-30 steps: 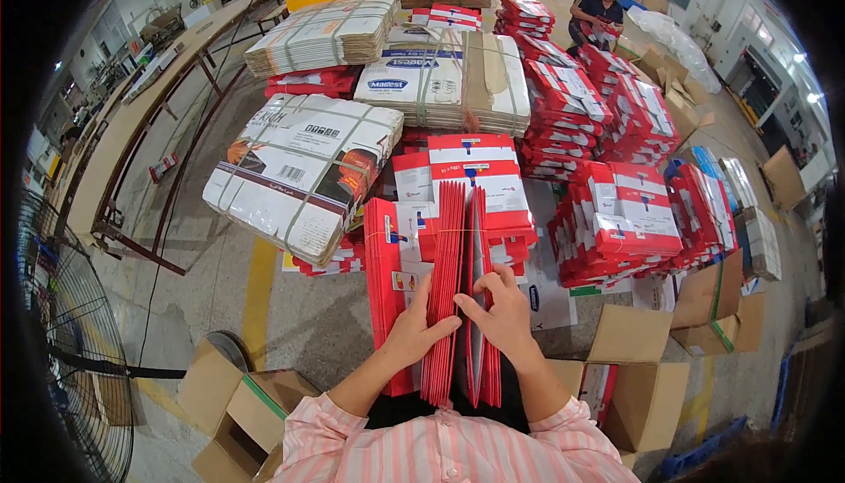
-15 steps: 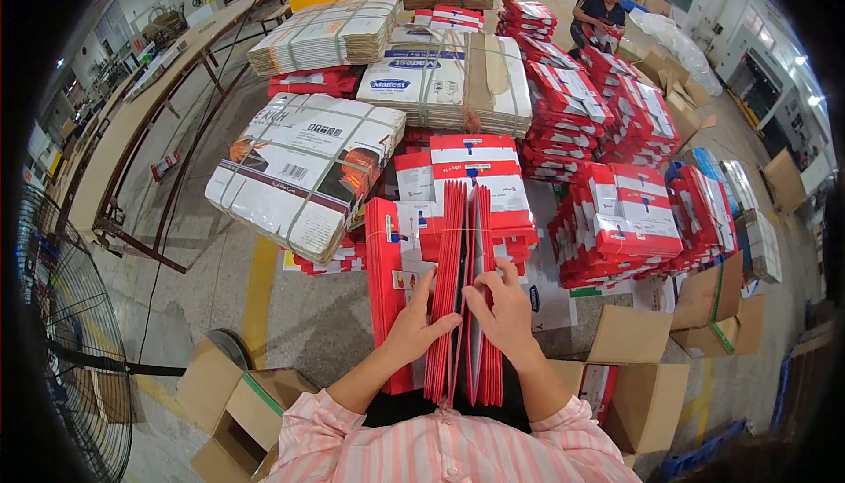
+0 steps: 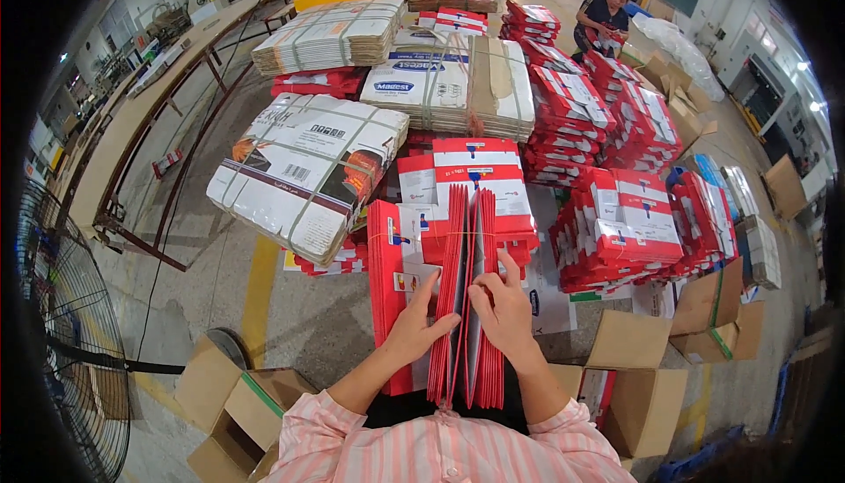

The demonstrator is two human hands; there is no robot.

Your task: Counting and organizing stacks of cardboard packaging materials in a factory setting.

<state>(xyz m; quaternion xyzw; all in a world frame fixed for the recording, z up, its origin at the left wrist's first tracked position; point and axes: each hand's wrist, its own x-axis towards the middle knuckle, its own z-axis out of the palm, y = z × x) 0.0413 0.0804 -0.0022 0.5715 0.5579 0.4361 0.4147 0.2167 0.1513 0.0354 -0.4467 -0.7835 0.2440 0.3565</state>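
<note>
Both grips, left hand and right hand, pinching upright red flat cartons, white-labelled bundles behind

Bright, even overhead factory light, soft shadows, sharp centre, heavy fisheye bending and black vignette at the rim.

A stack of flat red cartons stands on edge, upright, running away from the person. The sheets are glossy red with white printed panels, their upper edges fanned slightly apart near the middle, with a gap open there.
</note>
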